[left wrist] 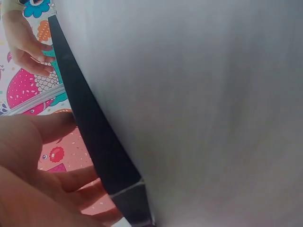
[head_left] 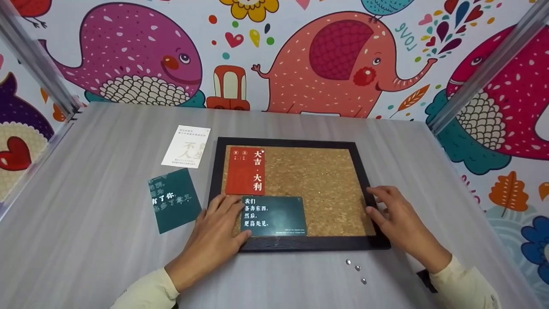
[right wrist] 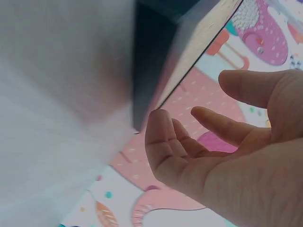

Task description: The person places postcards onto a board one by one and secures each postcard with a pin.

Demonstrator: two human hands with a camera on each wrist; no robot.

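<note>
A cork board (head_left: 317, 189) with a black frame lies on the table. In its upper left is a red card (head_left: 242, 171) with white characters and a small pale pin head (head_left: 262, 151) at its top right corner. Below that lies a dark green card (head_left: 274, 216) along the bottom of the cork. My left hand (head_left: 218, 227) rests over the frame's lower left corner, fingertips and thumb at the green card's left edge. At the frame's right side, my right hand (head_left: 399, 219) has loosely bent fingers and holds nothing. The left wrist view shows the black frame (left wrist: 90, 113) edge-on.
Left of the board lie a white card (head_left: 186, 146) and another dark green card (head_left: 175, 201). Three small silver thumbtacks (head_left: 357, 268) sit on the table in front of the board's lower right. A wall with cartoon animals (head_left: 334, 60) stands behind the table.
</note>
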